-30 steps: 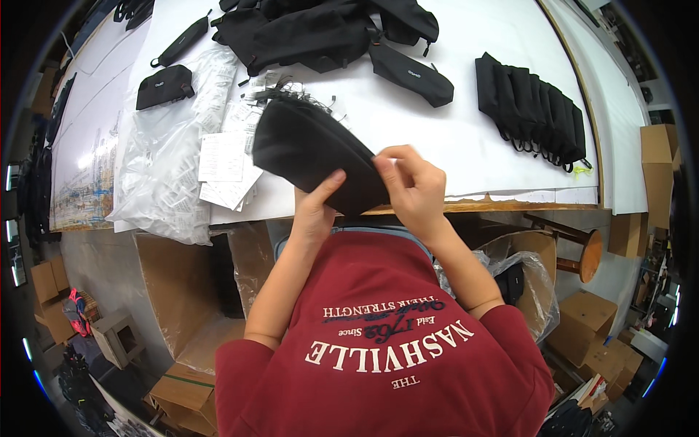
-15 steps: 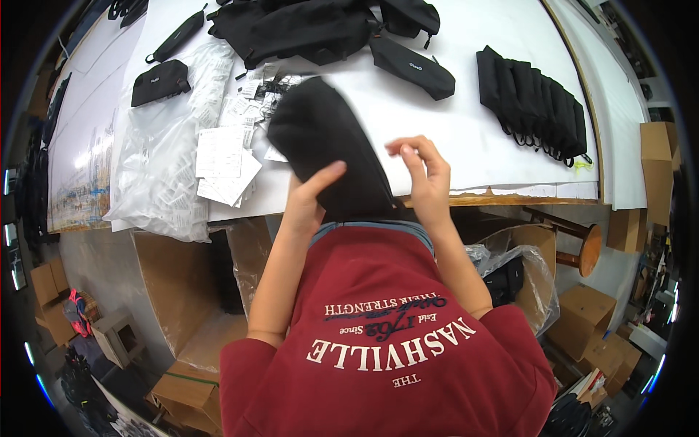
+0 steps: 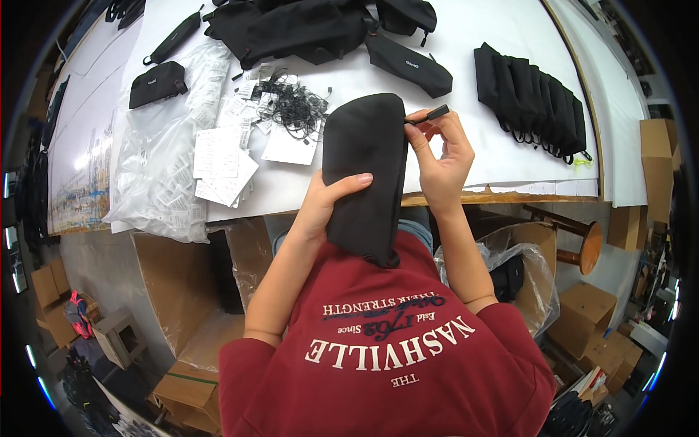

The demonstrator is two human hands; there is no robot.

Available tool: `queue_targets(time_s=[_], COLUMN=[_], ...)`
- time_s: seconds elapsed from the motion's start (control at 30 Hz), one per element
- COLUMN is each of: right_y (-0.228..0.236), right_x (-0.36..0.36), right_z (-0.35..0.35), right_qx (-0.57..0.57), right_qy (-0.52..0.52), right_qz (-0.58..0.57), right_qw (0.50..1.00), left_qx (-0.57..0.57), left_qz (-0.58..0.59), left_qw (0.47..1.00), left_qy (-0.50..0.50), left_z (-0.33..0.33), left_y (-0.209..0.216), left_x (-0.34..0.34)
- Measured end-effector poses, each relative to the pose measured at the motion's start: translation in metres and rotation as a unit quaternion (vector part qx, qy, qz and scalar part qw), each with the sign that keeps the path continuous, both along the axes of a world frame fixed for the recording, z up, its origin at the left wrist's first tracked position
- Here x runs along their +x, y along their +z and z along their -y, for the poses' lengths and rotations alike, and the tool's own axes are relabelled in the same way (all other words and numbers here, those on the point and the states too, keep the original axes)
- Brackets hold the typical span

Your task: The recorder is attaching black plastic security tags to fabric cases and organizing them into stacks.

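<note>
A black zippered pouch (image 3: 364, 153) stands upright on end in front of me, over the table's near edge. My left hand (image 3: 331, 200) grips its left side, thumb across the face and fingers hidden behind. At the pouch's upper right edge, my right hand (image 3: 443, 149) pinches a black zipper pull (image 3: 437, 113) between thumb and fingers. A small loop hangs at the pouch's lower end. Just beyond it lie a tangle of thin black cords (image 3: 291, 105) and white paper tags (image 3: 218, 156).
A clear plastic bag (image 3: 164, 160) of tags lies at left. Black pouches (image 3: 411, 65) are heaped at the far side, and a row of pouches (image 3: 531, 102) sits at right. Below the table edge are cardboard boxes (image 3: 182, 291) and a wooden stool (image 3: 588, 247).
The pouch has swung more upright and shifted right, uncovering the cords. My right hand, empty before, has moved up and taken hold of the zipper pull.
</note>
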State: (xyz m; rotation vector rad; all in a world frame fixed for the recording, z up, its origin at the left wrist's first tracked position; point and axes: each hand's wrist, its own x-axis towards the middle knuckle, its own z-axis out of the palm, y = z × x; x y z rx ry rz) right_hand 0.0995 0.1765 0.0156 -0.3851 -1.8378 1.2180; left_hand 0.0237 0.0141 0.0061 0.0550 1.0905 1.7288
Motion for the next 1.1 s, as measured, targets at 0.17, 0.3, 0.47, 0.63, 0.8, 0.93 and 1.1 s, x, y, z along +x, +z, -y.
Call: queue_targets(time_s=[0.17,0.3,0.47,0.63,0.8,0.93,1.1], right_y=[0.017,0.025,0.032,0.034,0.037,0.03,0.033], right_x=[0.008,0.014,0.023,0.027,0.027,0.023,0.026], right_z=[0.003,0.009,0.018,0.036,0.041,0.046,0.047], right_qx=[0.055,0.099,0.063,0.018,-0.021,-0.041,-0.059], right_qy=[0.026,0.089,0.219,0.287,0.284,0.246,0.276], right_qz=[0.047,0.099,0.124,0.121,0.133,0.114,0.144], right_qw=[0.997,0.986,0.966,0.95,0.949,0.962,0.948], left_qx=[0.019,0.023,0.028,0.125,0.144,0.161,0.138], left_qz=[0.056,0.043,0.068,0.148,0.151,0.145,0.148], left_qw=[0.998,0.997,0.994,0.975,0.974,0.975,0.975], left_qy=[0.029,0.061,0.076,0.105,0.086,0.046,0.094], left_z=[-0.001,-0.003,0.001,0.005,0.01,0.013,0.015], left_y=[0.001,-0.002,-0.012,-0.011,-0.011,-0.016,-0.023], left_x=[0.0,-0.006,-0.022,-0.043,-0.038,-0.035,-0.041])
